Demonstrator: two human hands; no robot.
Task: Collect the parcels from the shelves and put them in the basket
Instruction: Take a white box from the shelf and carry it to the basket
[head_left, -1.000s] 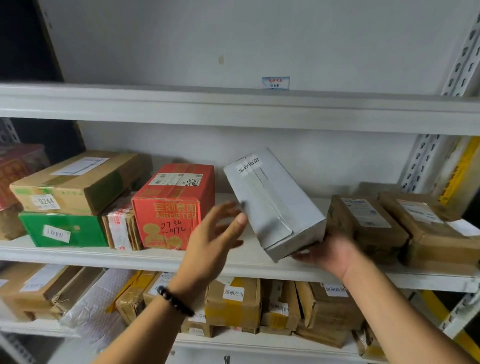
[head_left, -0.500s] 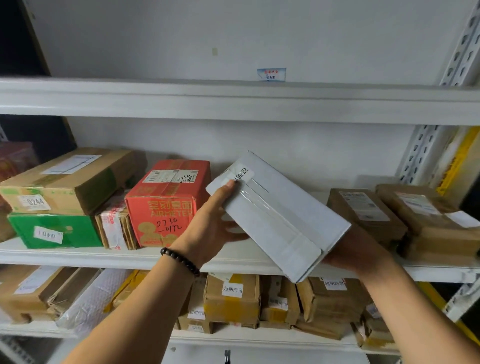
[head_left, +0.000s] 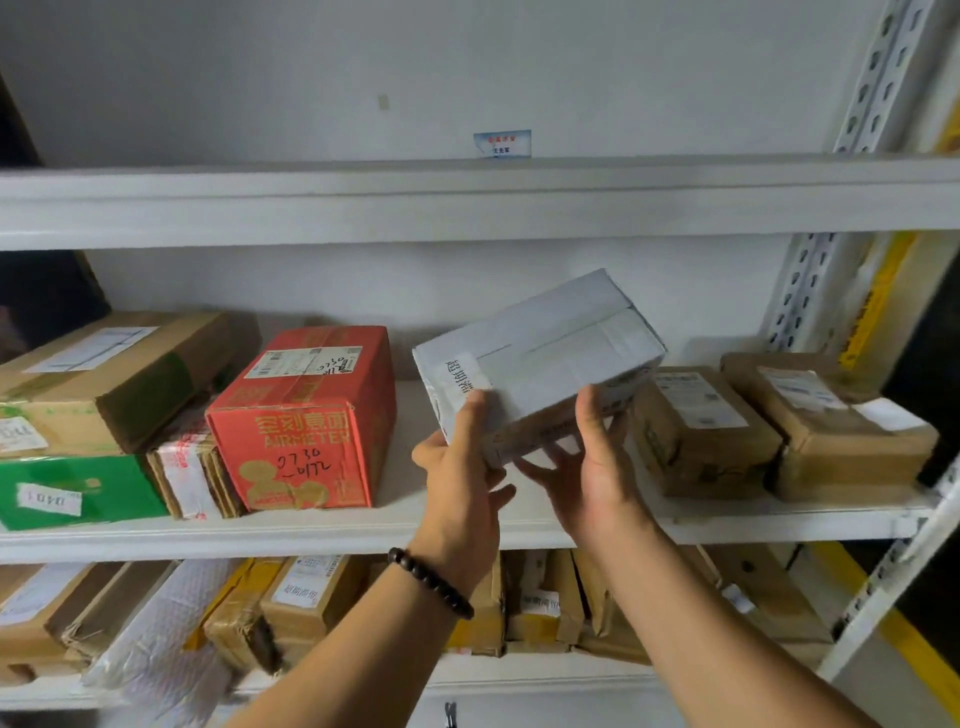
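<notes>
A grey-white taped parcel (head_left: 550, 353) with a small white label is lifted above the middle shelf (head_left: 322, 530), tilted with its far end higher. My left hand (head_left: 462, 467) grips its near left corner, thumb on top. From underneath, my right hand (head_left: 587, 467) holds its near edge, thumb against the side. Other parcels stay on the shelf: a red box (head_left: 306, 415) to the left and two brown boxes (head_left: 696, 426) (head_left: 826, 421) to the right. No basket is in view.
At far left a long brown box (head_left: 114, 374) lies on a green box (head_left: 78, 493), with a small taped box (head_left: 187, 467) beside them. The lower shelf (head_left: 519, 670) is packed with brown parcels and a bubble mailer (head_left: 166, 623). A perforated upright (head_left: 810, 280) stands at right.
The grey parcel has turned from pointing down-right to lying crosswise with its label toward me. Both hands shifted onto its near edge, close together. The view moved nearer the shelf.
</notes>
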